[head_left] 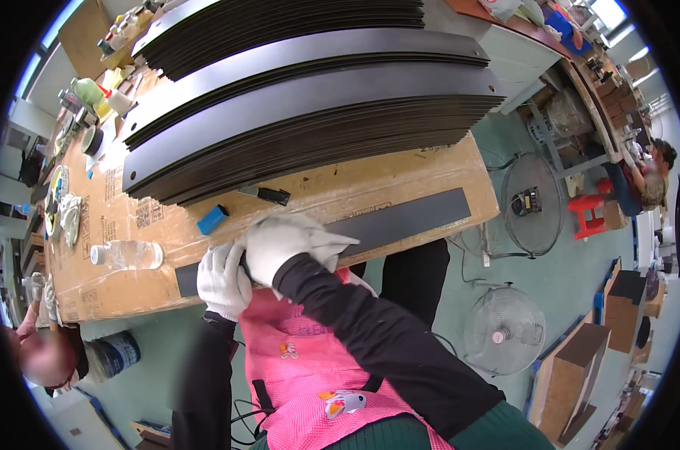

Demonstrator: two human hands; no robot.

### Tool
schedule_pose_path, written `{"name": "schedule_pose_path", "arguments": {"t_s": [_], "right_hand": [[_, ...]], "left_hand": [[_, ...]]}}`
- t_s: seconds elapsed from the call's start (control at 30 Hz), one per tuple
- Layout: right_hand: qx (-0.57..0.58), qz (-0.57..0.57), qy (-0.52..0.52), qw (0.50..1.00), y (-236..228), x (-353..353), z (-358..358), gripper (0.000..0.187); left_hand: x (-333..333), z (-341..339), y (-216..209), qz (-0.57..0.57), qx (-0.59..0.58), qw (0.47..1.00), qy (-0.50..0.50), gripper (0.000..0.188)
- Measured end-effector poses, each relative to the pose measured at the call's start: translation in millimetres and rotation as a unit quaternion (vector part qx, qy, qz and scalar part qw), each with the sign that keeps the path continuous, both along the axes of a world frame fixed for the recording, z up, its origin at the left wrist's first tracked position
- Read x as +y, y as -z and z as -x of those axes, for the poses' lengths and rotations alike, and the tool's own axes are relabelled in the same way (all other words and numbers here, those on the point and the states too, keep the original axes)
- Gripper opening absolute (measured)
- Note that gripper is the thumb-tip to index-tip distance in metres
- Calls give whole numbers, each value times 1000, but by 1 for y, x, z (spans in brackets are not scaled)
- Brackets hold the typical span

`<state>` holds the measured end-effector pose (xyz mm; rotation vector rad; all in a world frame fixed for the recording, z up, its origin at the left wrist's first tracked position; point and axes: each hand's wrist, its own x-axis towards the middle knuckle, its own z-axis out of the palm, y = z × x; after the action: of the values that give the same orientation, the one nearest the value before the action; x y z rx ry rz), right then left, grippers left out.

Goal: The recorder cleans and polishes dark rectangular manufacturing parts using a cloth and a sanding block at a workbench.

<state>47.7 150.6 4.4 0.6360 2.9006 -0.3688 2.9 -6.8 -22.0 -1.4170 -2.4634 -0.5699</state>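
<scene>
Dark strip [403, 220] on cardboard [370, 176], left hand [223, 279] curled over it, right hand [286, 246] beside, both grips unclear

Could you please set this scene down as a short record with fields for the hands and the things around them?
Left hand: white-gloved, at the dark flat strip near its left end
Right hand: white-gloved, close beside the left, over the strip; anything gripped is hidden
Strip position: along the near edge of the cardboard-covered table
Beyond the hands: blue block, black tool
To the left: clear bottle on its side
Far side: stacked dark strips
</scene>
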Motion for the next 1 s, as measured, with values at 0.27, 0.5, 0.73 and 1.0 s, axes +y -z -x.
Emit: {"name": "schedule_pose_path", "arguments": {"t_s": [0.27, 0.5, 0.73, 1.0], "right_hand": [[-124, 12, 94, 988, -52, 194, -110, 56], [-210, 17, 97, 973, -54, 205, -97, 35], [141, 55, -35, 988, 0, 23, -8, 30], [81, 68, 264, 959, -32, 175, -139, 37]], "left_hand": [[-12, -1, -7, 5, 4, 1000, -17, 48], [-12, 3, 0, -7, 18, 1000, -8, 48], [-5, -1, 5, 0, 18, 1000, 4, 49], [-20, 2, 1, 14, 27, 999, -20, 48]]}}
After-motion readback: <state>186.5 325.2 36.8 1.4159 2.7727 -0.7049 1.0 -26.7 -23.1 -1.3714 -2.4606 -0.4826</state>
